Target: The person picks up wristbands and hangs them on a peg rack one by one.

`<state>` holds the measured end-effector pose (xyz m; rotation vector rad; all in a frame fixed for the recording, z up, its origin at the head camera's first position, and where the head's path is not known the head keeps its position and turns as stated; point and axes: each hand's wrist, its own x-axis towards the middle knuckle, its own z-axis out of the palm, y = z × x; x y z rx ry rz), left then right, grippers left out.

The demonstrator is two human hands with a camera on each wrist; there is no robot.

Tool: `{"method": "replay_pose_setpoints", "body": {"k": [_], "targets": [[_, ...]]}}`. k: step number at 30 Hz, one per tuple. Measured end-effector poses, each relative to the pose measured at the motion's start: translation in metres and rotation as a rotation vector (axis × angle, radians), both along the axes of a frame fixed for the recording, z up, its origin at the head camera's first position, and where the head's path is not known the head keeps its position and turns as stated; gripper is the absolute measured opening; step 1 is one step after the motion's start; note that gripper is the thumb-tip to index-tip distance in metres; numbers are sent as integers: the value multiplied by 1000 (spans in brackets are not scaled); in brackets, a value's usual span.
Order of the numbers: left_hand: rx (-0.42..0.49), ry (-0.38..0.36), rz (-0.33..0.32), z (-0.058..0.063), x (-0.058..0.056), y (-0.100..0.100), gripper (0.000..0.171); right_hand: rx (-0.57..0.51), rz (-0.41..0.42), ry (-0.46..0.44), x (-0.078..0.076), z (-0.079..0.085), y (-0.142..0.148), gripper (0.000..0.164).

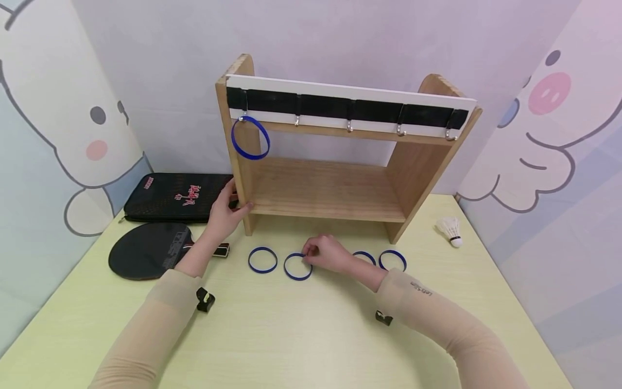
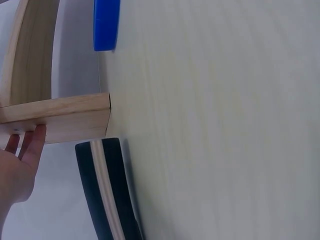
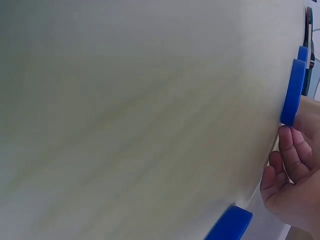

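Note:
A wooden shelf (image 1: 325, 210) stands on the table, with a white-and-black hook strip (image 1: 323, 105) along its upper front. My left hand (image 1: 223, 213) holds the shelf's left side panel, thumb at the front edge and fingers against the outer face. A blue ring (image 1: 250, 158) hangs from the leftmost metal hook. Below the shelf, my right hand (image 1: 328, 254) pinches the right edge of another blue ring (image 1: 297, 279), which lies close to the tabletop. To its left lies one more blue ring (image 1: 263, 272). Two blue rings (image 1: 393, 251) lie right of that hand, partly hidden behind the forearm.
At the left are a black table tennis bat (image 1: 146, 251) and, behind it, a black zipped case (image 1: 180, 197). The bat's handle (image 2: 106, 185) lies beside the shelf's foot. A shuttlecock (image 1: 451, 231) sits at the right. Patterned walls border the table.

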<state>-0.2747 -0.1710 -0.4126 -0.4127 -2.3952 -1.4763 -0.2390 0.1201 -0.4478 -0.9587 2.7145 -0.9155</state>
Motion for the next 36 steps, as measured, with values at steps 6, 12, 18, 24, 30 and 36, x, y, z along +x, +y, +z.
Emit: {"method": "replay_pose_setpoints", "body": {"k": [6,12,18,24,30,36], "targets": [[3,0,-10,-1,1,-2,75,4,-24,-3,2,-2,-1,6],[3,-5,-3,-2,2,-2,75,-45,-26,-34,3,3,0,5],[11,1,-5,-3,1,-2,74,-82,-43,-19,5,15,4,6],[12,7,-7,-3,0,-1,74,-89,-50,15,9,32,6,7],[6,-5,-4,-2,0,-1,74,-94,-52,78,12,54,10,6],[18,0,-13,-1,-1,-1,74,-140,-23,114,15,83,14,5]]}}
